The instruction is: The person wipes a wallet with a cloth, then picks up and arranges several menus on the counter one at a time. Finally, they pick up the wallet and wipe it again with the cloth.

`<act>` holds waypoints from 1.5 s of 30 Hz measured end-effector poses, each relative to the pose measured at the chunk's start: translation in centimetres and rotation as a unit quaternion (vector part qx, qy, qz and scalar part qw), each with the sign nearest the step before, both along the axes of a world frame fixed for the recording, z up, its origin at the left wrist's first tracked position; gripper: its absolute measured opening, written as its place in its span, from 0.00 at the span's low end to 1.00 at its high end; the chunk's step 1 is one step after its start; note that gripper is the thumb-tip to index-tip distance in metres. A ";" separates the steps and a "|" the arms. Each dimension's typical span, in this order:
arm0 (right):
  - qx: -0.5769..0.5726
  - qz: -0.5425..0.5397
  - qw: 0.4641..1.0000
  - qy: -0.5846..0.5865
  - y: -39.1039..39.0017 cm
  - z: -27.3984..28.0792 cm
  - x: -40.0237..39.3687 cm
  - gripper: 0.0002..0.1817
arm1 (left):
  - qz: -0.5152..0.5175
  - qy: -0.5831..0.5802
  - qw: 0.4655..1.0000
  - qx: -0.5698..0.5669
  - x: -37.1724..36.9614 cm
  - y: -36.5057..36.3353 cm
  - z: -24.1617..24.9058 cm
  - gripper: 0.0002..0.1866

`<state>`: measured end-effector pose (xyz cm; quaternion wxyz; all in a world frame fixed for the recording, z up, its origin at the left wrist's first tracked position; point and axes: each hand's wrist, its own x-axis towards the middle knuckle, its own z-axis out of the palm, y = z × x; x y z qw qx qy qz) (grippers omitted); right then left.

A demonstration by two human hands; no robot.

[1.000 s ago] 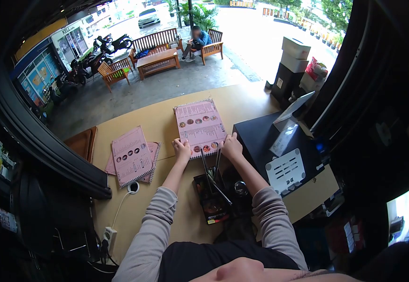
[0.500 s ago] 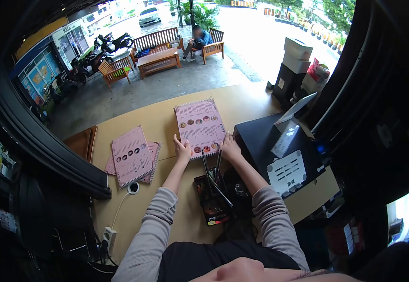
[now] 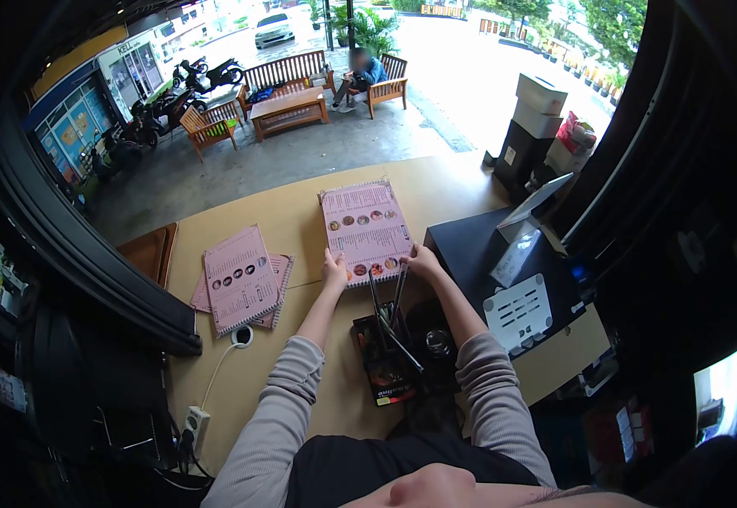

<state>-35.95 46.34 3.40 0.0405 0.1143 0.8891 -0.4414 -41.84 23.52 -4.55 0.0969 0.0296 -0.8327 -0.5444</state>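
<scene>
A thick stack of pink spiral-bound menus (image 3: 367, 207) lies on the counter in front of me, with rows of round food pictures on the top page. My left hand (image 3: 335, 271) is closed on its near left edge, thumb over the top page. At the near right corner my right hand (image 3: 422, 261) grips the stack in the same way. Left of it, a few more pink menus (image 3: 240, 279) lie in a loose, fanned pile that neither hand touches. Between my forearms stands a dark pen holder (image 3: 374, 345) with pens sticking up towards the stack.
The wooden counter (image 3: 301, 317) carries a black box-like unit (image 3: 462, 241) on the right, with a tilted screen (image 3: 540, 199) and a white stand (image 3: 517, 311). A power strip (image 3: 195, 423) lies at left with its cable. Beyond the counter, a person (image 3: 367, 72) sits on a wooden chair.
My left hand's spread fingers have drawn in against the stack's side. My right hand has shifted to grip the right edge. The stack stays in about the same place.
</scene>
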 end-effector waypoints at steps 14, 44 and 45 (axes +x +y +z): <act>-0.138 -0.080 0.968 0.192 -1.2 1.9 0.2 0.29 | -0.046 -0.002 0.995 0.086 3.2 -2.6 6.4 0.25; -0.295 0.126 0.945 0.062 -30.1 5.6 5.0 0.25 | 0.060 0.016 0.994 0.091 11.3 -26.2 7.7 0.26; -0.297 0.128 0.944 0.062 -30.8 4.1 4.3 0.25 | 0.074 0.013 0.992 0.100 11.2 -27.2 6.4 0.25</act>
